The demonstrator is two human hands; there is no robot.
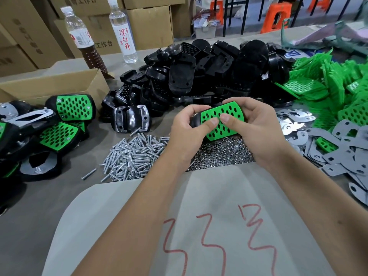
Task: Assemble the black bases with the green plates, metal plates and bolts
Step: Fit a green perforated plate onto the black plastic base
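- The step in hand seems to be the seating of a green plate (222, 120) on a black base (194, 120); both are held together above the tabletop (59, 188), over the pile of small nuts (221, 154).
- The left hand (191, 132) holds the left end, fingers curled over the far edge of the base and the thumb pressing on the plate.
- The right hand (251, 124) holds the right end in the same way, its thumb beside the left thumb on the green face.
- So each grip is closed around the same piece, and neither hand is free.
- No bolt shows in this plate yet, as far as I can tell.
- The next move probably needs one hand free to take a bolt from the heap of bolts (133, 156) on the near left, and later a metal plate (338, 156) from the right.
- Finished pieces (73, 106) lie at the far left.
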